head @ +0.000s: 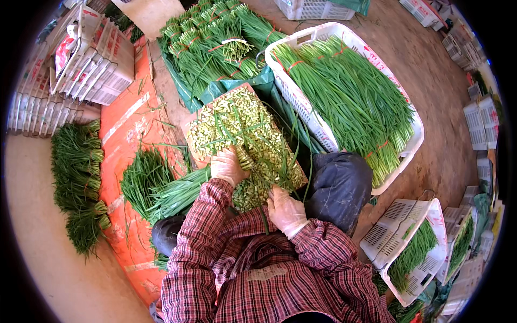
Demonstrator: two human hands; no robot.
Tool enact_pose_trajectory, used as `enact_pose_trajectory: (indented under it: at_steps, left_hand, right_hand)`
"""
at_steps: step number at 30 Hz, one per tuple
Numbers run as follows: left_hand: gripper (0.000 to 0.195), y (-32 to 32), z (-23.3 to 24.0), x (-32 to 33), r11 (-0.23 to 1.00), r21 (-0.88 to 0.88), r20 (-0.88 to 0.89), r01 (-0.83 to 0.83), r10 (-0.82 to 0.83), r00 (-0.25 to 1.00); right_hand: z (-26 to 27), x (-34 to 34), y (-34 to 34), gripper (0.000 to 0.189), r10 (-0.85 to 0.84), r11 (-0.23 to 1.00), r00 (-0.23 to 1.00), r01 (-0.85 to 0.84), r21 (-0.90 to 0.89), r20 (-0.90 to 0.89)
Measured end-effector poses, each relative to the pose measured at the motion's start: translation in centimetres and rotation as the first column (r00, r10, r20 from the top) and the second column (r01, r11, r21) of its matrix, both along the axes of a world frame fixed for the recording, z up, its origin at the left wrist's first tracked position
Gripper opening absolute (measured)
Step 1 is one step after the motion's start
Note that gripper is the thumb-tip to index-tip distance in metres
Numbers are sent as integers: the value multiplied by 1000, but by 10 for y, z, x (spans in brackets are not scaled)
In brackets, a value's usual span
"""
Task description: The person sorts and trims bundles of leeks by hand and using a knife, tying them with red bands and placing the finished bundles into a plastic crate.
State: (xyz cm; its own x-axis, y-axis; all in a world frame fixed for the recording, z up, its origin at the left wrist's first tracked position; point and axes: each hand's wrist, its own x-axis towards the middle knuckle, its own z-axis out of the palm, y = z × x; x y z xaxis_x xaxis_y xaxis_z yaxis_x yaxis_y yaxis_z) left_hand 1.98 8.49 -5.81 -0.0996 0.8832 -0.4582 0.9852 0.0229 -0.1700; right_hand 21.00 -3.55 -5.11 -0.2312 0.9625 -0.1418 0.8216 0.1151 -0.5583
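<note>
My left hand [228, 166], in a thin translucent glove, is closed around a bunch of green garlic chives [181, 191]. The cut pale ends [243, 158] point right over a board [198, 155] heaped with short chopped stem pieces [230, 121]. My right hand [286, 210], gloved too, grips the handle of a knife [262, 177] at the board's near side; its narrow blade reaches up towards the cut ends. Most of the handle is hidden in my fingers. Loose green leaves lie across the chopped pieces.
A white plastic crate [418, 125] of banded chives stands right of the board. Banded bundles [210, 36] lie on green sheeting beyond it. More bundles [78, 173] lie left, beside an orange sheet [129, 121]. Stacked crates [109, 60] stand upper left; a tilted crate [438, 230] is lower right.
</note>
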Motion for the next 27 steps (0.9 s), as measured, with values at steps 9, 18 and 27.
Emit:
enact_pose_trajectory:
  at_steps: [9, 18, 27]
  left_hand:
    - [88, 2, -7, -5, 1000, 14, 41, -10, 10, 999]
    - [87, 1, -6, -5, 1000, 11, 66, 6, -6, 998]
    - [84, 6, -17, -10, 1000, 9, 23, 23, -24, 999]
  right_hand:
    - [4, -10, 5, 31, -33, 987, 998, 41, -155, 55]
    - [0, -10, 22, 23, 9, 982, 998, 2, -191, 56]
    - [-19, -52, 85, 25, 54, 892, 990, 11, -452, 130]
